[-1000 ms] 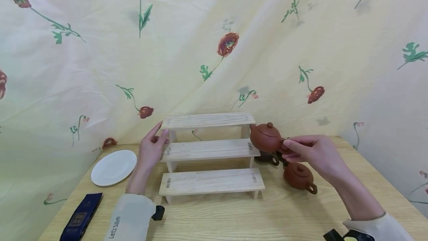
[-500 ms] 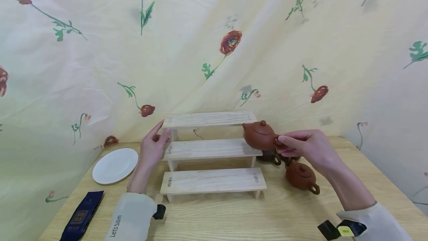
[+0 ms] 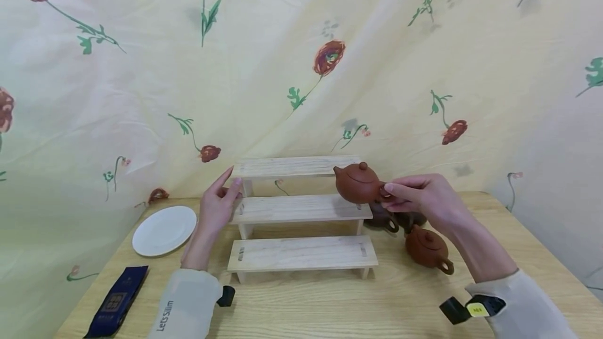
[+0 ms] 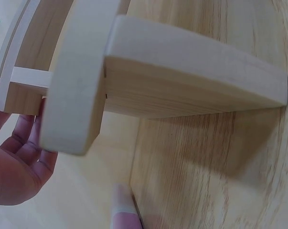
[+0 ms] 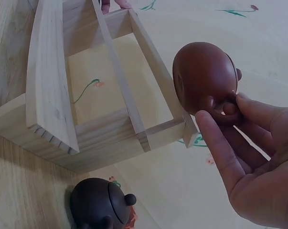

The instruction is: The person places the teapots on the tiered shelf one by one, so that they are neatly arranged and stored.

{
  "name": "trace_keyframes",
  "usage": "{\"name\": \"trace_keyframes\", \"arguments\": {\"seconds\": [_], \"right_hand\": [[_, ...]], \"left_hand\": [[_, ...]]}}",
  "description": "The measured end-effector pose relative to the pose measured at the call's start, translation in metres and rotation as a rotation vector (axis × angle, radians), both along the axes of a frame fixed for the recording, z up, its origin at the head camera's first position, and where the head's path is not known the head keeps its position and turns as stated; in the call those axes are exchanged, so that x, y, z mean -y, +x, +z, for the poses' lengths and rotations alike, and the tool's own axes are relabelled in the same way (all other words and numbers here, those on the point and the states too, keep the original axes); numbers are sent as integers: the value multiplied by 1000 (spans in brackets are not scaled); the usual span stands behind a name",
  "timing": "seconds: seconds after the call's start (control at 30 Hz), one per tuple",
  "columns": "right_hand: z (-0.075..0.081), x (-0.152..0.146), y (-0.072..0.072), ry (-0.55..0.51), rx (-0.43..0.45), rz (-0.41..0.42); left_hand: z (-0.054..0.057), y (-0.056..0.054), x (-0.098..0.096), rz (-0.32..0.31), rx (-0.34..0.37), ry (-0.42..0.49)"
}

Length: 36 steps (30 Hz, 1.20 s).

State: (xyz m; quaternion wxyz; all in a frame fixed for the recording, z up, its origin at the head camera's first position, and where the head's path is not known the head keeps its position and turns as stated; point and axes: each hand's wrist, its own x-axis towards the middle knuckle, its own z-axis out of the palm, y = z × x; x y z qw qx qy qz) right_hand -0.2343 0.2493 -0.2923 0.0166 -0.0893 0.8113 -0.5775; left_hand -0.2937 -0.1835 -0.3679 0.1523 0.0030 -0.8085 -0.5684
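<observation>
My right hand (image 3: pixel 426 200) pinches the handle of a reddish-brown clay teapot (image 3: pixel 359 183), its lid on and its spout toward the left. The teapot is in the air at the right end of a three-tier wooden display stand (image 3: pixel 301 252), in front of the top shelf (image 3: pixel 297 166). In the right wrist view, thumb and fingers close on the handle of the teapot (image 5: pixel 206 76), apart from the stand. At the stand's upper left end, my left hand (image 3: pixel 219 205) grips it with thumb in front; in the left wrist view, fingers (image 4: pixel 26 138) lie behind the wood.
A second reddish-brown teapot (image 3: pixel 426 247) stands on the table (image 3: pixel 301 307) right of the stand. Dark teapots (image 5: pixel 98 202) sit beside the stand's right end, partly hidden. At the left lie a white plate (image 3: pixel 165 230) and a dark blue packet (image 3: pixel 118 300). Flowered cloth (image 3: pixel 264 67) hangs behind.
My right hand has carried the teapot leftward and slightly up, from beside the stand to in front of its right end. My left hand stays on the stand.
</observation>
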Motion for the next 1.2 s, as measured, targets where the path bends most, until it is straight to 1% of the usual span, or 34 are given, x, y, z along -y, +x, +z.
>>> {"name": "trace_keyframes", "arguments": {"seconds": [0.3,0.43,0.6,0.83,1.07,1.2], "right_hand": [[14,18,-16,-10,-7,35],[21,27,-23,-31,4,51],[28,40,-32,-23,6,63],[37,60,-47,-37,4,92],[42,82,-64,-112,34,153],[45,95,-74,-112,37,171]], "left_hand": [[2,1,0,1,-17,-4],[2,2,0,2,-8,-2],[3,2,0,0,5,0],[2,1,1,3,-3,-5],[1,0,0,-1,0,-12],[1,1,0,0,0,-5]]}}
